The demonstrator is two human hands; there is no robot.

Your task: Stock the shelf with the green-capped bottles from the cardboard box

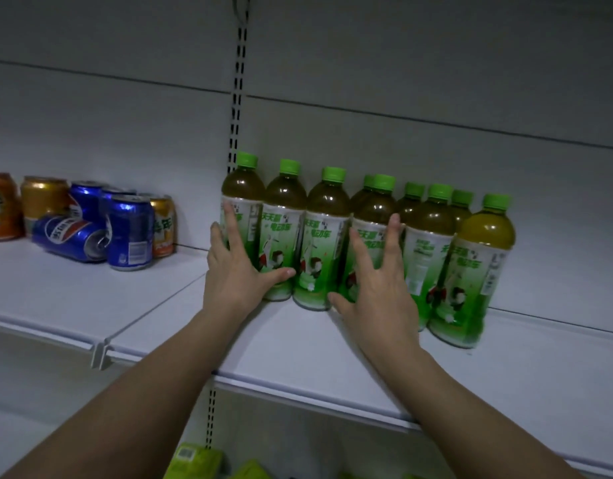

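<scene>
Left hand point(237, 271) and right hand point(381, 285), fingers spread flat, press bottles point(318, 243); push evenly along shelf point(298, 347) to avoid toppling.

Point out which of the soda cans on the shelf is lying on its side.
The blue Pepsi can at the front of the can group lies on its side; the other blue, gold and orange cans stand upright.

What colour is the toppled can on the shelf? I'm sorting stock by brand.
Blue, with a red-and-white logo; the toppled can shows best in the head view.
</scene>
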